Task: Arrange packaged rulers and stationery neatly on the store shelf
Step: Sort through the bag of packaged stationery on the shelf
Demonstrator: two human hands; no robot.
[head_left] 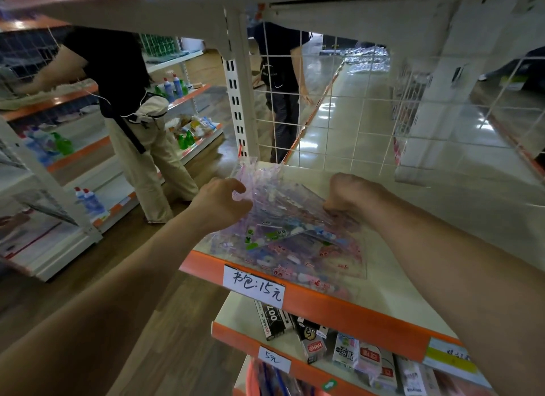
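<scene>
2 hands grip 1 fanned bundle [280, 201] of clear ruler packs over the shelf [354, 310].

Nearest, a lower shelf [236, 310] carries small boxes [312, 341], too crowded to count, behind 1 "5元" tag [273, 359]. Above, the shelf's orange lip bears 1 handwritten label [253, 286]. More packs [298, 257] lie overlapped just behind it, too jumbled to count. Over them the left hand [219, 202] curls round the bundle's left edge and the right hand [351, 193] pinches its right edge, the 2 hands apart. Beyond stands 1 wire grid [354, 121] with 1 person [280, 68] behind it. 1 worker [138, 101] stands in the left aisle near 2 bottles [88, 202].
</scene>
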